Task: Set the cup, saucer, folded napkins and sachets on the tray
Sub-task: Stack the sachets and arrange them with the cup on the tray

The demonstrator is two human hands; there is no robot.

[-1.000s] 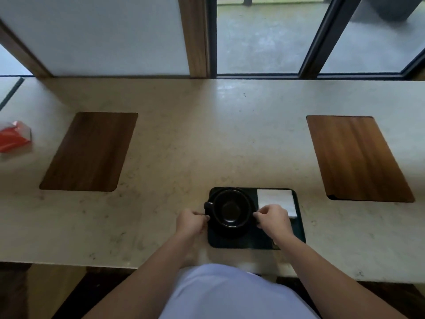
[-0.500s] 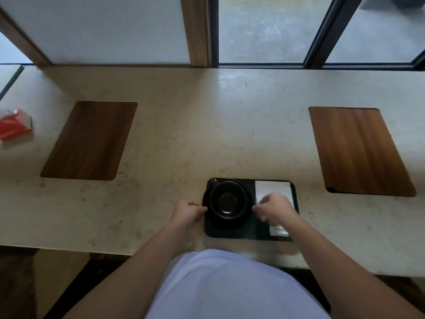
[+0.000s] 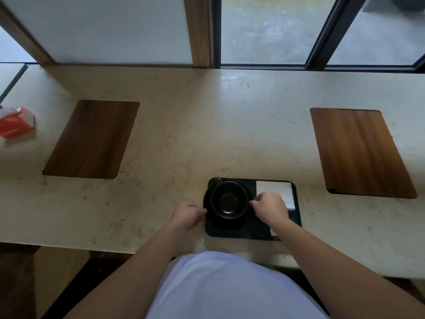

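A black tray [image 3: 253, 231] lies on the marble counter near its front edge. On the tray's left half stands a black cup [image 3: 230, 200] on a black saucer [image 3: 227, 223], its handle pointing to the back left. A folded white napkin [image 3: 276, 187] lies in the tray's back right corner. My left hand [image 3: 188, 214] pinches the saucer's left rim, and my right hand [image 3: 270, 207] pinches its right rim, covering part of the napkin. A white sachet [image 3: 274, 233] peeks out from under my right forearm.
Two dark wooden mats lie on the counter, one at the left [image 3: 92, 139] and one at the right [image 3: 358, 153]. A red packet [image 3: 15, 122] sits at the far left. A wall and window frames close off the back.
The cup and saucer have turned clockwise between my hands: the handle went from the left side to the back left. Both hands stay at the saucer's rim.
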